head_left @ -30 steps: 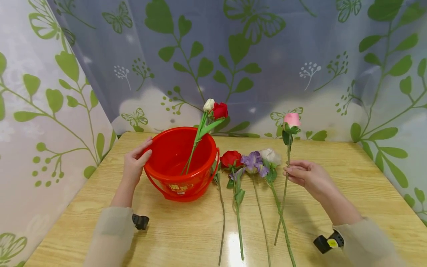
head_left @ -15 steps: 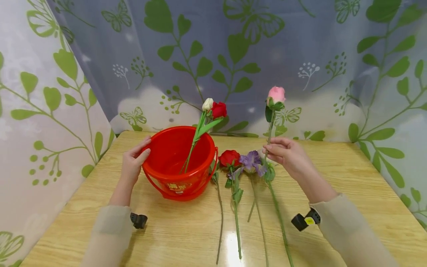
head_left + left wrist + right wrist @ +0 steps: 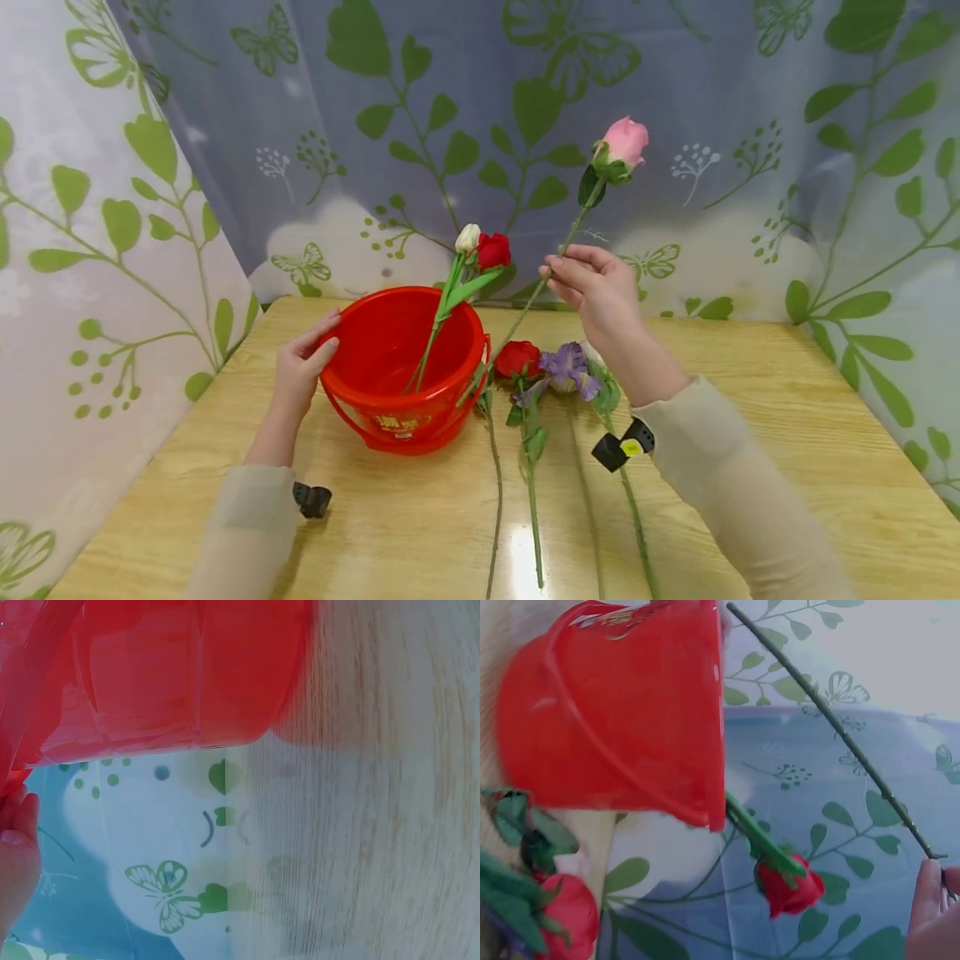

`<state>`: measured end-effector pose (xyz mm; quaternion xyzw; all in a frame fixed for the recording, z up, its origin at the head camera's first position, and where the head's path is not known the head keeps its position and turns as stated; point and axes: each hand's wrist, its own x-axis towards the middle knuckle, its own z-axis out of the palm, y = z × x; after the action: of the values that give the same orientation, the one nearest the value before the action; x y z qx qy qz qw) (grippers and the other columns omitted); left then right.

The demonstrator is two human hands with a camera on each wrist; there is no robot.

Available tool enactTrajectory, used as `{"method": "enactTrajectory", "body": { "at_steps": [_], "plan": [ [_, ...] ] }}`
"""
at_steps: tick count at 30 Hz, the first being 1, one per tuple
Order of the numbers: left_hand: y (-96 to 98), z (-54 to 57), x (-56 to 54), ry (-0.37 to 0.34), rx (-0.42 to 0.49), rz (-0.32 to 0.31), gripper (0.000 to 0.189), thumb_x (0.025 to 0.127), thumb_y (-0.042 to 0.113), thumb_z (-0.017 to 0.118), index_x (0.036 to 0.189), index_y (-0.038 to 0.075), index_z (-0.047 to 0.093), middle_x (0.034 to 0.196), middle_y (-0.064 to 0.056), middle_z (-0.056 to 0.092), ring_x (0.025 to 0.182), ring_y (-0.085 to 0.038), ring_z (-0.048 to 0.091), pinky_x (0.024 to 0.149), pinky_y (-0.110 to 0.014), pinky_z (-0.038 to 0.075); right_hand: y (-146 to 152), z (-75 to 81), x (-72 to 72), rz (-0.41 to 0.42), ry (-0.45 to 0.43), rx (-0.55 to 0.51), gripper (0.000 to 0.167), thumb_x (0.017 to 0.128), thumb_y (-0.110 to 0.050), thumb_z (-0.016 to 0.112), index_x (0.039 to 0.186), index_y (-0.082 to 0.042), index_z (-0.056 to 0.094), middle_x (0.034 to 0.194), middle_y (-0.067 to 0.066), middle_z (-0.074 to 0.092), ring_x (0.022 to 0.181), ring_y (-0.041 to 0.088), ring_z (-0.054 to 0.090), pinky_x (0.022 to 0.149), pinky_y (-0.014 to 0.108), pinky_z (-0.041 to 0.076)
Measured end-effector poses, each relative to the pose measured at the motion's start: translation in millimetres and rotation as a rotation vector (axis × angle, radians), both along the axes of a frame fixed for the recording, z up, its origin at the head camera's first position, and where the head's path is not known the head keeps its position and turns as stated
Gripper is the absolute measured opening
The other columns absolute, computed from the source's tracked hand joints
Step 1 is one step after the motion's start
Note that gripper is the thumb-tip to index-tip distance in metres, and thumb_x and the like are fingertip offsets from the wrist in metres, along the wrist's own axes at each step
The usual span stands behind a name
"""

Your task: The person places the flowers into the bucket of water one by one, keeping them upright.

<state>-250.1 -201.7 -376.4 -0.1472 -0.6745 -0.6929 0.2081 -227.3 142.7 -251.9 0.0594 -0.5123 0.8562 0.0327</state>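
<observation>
While your left hand [image 3: 296, 362] lies against the red bucket [image 3: 375, 350] at its rim, thumb and fingers apart, presumably to steady it, your right hand [image 3: 600, 292] pinches the pink rose [image 3: 624, 142] partway along its stem. That hold likely leaves the lower stem free to point at the opening. From your pinch, the bloom is up and to the right; the stem slants down-left, its tip just by the rim. Other flowers [image 3: 517, 358] lie beside the bucket on the desk [image 3: 390, 533].
</observation>
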Motion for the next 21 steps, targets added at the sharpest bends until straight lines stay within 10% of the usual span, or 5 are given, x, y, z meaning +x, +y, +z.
{"method": "enactTrajectory", "body": {
  "at_steps": [21],
  "plan": [
    [-0.7,0.6,0.7,0.006,-0.009,0.006,0.032,0.082,-0.009,0.053,0.112,-0.018,0.050,0.118,-0.008,0.056,0.109,-0.008,0.050,0.087,-0.017,0.040,-93.1,-13.0,-25.5,-0.101,0.044,0.236,0.023,0.081,0.003,0.060,0.103,0.009,0.055,0.090,0.017,0.060,0.079,0.024,0.061,0.073,0.033,0.051]
  ]
}}
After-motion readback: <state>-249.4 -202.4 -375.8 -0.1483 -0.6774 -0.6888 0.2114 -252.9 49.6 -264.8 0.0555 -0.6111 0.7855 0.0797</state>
